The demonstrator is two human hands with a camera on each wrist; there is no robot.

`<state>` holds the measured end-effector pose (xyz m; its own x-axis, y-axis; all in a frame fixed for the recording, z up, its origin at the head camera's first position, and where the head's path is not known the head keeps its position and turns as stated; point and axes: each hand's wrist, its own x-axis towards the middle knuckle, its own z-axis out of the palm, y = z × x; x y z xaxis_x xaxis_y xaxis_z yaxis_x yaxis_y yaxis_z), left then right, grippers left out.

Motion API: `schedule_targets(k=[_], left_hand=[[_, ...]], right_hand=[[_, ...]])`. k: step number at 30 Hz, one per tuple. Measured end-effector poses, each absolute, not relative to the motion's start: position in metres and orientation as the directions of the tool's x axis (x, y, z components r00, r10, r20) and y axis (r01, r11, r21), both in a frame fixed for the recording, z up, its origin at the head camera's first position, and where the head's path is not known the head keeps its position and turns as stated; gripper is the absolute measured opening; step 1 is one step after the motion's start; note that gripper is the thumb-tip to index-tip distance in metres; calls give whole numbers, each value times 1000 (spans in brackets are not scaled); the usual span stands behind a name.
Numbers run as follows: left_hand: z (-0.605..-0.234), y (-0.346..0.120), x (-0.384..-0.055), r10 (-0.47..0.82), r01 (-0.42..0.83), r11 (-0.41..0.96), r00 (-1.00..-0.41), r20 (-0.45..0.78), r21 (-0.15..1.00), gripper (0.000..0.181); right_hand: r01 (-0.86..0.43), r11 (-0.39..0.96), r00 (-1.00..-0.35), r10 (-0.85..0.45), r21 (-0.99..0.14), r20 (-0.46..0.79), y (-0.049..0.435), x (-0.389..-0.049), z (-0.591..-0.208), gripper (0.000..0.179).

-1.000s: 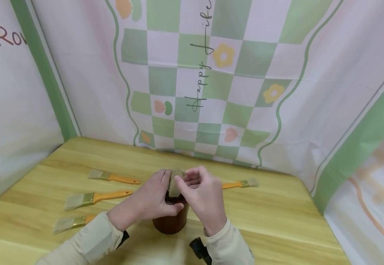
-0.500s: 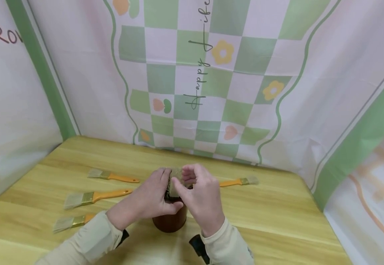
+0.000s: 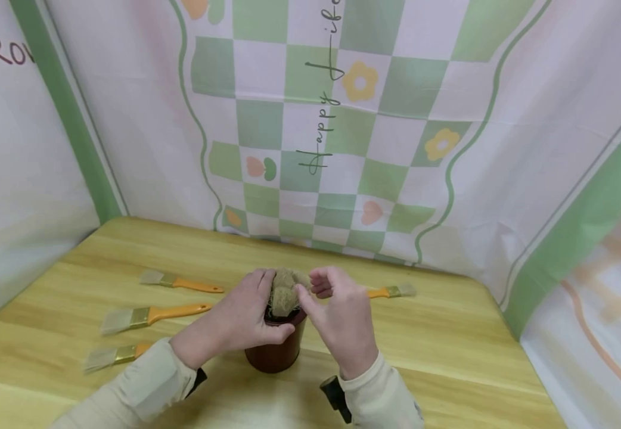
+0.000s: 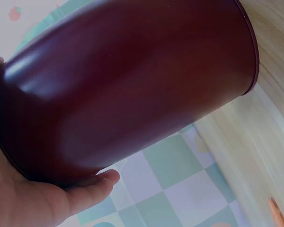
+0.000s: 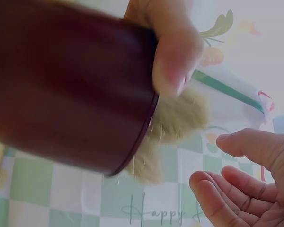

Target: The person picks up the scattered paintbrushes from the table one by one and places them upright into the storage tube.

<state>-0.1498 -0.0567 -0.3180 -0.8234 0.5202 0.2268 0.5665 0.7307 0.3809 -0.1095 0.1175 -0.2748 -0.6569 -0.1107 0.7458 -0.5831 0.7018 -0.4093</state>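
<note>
A dark red-brown cylindrical holder [image 3: 273, 353] stands on the table, with pale brush bristles [image 3: 287, 293] sticking up out of its mouth. My left hand [image 3: 233, 313] grips it around the rim, thumb on the near side; the left wrist view shows its smooth wall [image 4: 137, 90] close up. In the right wrist view the bristles [image 5: 180, 116] form two tufts, and the handles are hidden inside. Just right of them is my right hand [image 3: 342, 322], fingers loosely bent, with a gap between thumb and fingers and nothing held.
To the left lie three flat paintbrushes with orange handles: a far one [image 3: 182, 282], a middle one [image 3: 155, 313] and a near one [image 3: 117, 356], partly behind the left sleeve. Another paintbrush [image 3: 393, 291] lies beyond the right hand. A checkered cloth [image 3: 310, 149] hangs behind the wooden table [image 3: 439, 351].
My right hand has drawn back to the right from the bristles, and more of the tufts shows. The left hand keeps its grip on the holder; the brushes on the table lie as before.
</note>
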Motion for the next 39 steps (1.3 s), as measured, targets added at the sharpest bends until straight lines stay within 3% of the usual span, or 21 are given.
schedule_targets(k=[29,39], left_hand=[[-317,-56,-150,515,561,737,-827,224,377,101],[-316,-55,-150,499,535,741,-843,201,405,99]], right_hand=[[-397,764,-755,43,-509,655,156,-130,-302,22],[-258,810,-824,100,-527,558,166,-136,-309,25]])
